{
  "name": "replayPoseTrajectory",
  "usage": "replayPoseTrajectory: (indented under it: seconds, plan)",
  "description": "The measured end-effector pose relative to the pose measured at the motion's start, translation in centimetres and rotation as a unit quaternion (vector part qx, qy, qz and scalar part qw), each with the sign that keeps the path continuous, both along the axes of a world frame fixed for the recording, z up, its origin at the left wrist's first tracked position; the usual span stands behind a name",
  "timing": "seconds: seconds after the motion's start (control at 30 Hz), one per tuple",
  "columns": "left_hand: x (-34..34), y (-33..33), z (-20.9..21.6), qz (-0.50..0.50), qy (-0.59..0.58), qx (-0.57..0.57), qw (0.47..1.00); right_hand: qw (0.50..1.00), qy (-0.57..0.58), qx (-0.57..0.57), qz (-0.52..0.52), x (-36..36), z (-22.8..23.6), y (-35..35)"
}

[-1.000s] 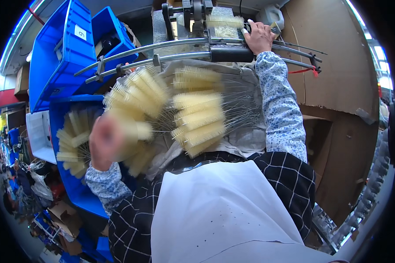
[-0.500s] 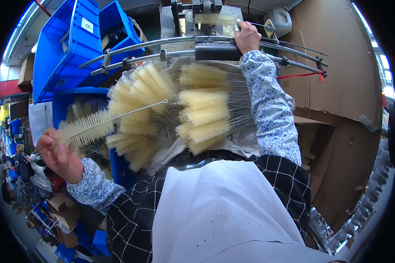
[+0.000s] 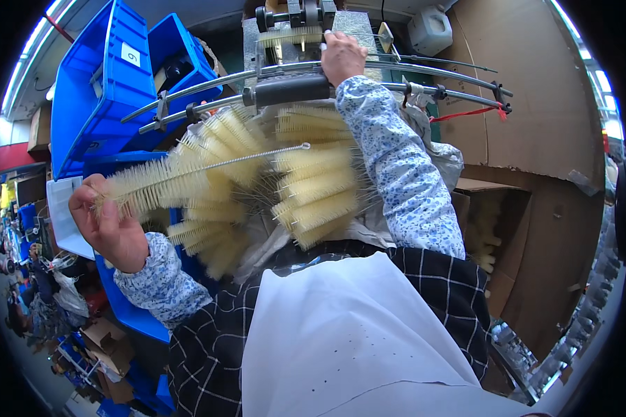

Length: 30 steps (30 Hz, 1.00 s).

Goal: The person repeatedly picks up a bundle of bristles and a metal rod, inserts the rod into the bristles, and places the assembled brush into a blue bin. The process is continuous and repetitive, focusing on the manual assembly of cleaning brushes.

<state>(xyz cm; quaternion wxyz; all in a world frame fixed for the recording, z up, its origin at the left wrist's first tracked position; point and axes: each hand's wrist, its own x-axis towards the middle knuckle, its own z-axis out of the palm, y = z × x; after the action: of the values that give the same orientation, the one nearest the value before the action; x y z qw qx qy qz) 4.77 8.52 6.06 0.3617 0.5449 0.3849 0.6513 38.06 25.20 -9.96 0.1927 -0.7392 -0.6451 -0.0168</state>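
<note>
My left hand (image 3: 111,226) pinches the bristled tip of a bottle brush (image 3: 163,182) with pale yellow bristles. The brush's twisted wire stem points right and ends in a small loop. My right hand (image 3: 343,57) is closed at the machine (image 3: 285,17), beside the end of a second bottle brush (image 3: 292,37) lying across it. What those fingers grip is hidden, so I cannot tell whether it is the brush or a sliding part. Just below that hand, a black roller (image 3: 292,91) sits on the metal rails (image 3: 417,89).
Finished-looking brushes (image 3: 320,184) lie in piles over my lap, wire stems inward. Blue bins (image 3: 104,83) stand at left, one below holding brushes. A cardboard sheet (image 3: 528,97) and an open carton (image 3: 494,208) stand at right. A white jug (image 3: 430,31) stands behind.
My right hand has moved left along the rails, and the black roller and the machine's brush have shifted left too. My left hand, still holding its brush, has moved slightly right in view.
</note>
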Motion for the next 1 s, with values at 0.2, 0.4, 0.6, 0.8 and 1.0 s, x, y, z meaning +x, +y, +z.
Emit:
replayPoseTrajectory:
  seconds: [0.2,0.4,0.6,0.8,1.0]
  plan:
    - [-2.1,-0.6,-0.3,0.032,-0.021,-0.019,0.999,0.998,-0.041,0.048,-0.014,5.6,-0.9,-0.8]
    - [-3.3,0.0,-1.9,0.047,0.002,-0.024,0.999,0.999,0.033,0.013,0.023,13.0,-1.6,-0.3]
    - [0.7,1.7,-1.4,-0.064,-0.034,-0.105,0.992,0.984,-0.165,-0.065,0.02,17.3,-1.5,1.9]
    - [2.7,2.2,-1.6,-0.09,-0.042,-0.146,0.984,0.984,0.008,-0.117,0.131,20.6,4.2,-3.7]
    - [9.4,4.0,-5.0,-0.222,0.02,-0.138,0.965,0.873,0.263,-0.282,0.3,11.9,9.8,-9.8]
